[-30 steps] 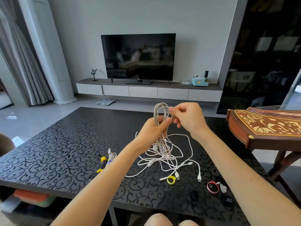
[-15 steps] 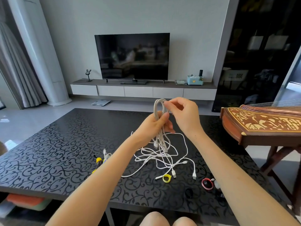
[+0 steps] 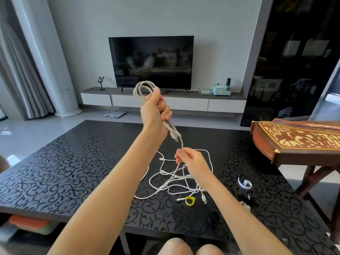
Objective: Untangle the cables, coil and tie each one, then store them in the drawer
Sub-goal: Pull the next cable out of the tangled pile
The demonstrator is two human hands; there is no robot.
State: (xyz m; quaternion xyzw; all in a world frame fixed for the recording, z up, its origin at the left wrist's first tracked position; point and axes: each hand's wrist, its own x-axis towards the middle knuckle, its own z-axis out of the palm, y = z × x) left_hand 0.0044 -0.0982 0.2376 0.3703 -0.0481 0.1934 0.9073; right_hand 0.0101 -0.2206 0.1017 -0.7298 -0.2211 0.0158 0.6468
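My left hand (image 3: 155, 112) is raised above the black patterned table (image 3: 60, 170) and grips a coiled white cable (image 3: 142, 90), its loops sticking up past my thumb. The coil's loose end runs down to my right hand (image 3: 190, 160), which pinches it lower, just above the table. Under my right hand lies a tangle of thin white cables (image 3: 174, 183) with plugs at the near side. A yellow tie ring (image 3: 190, 200) lies by the tangle's near edge. No drawer of the table shows.
A white tie band (image 3: 244, 183) and small black pieces (image 3: 214, 217) lie at the near right of the table. A wooden zither (image 3: 296, 139) stands on a stand at the right. TV cabinet with drawers (image 3: 163, 102) stands against the far wall.
My left hand has lifted the coil higher. My right hand has left the top of the coil and dropped along the cable to a lower grip near the tangle.
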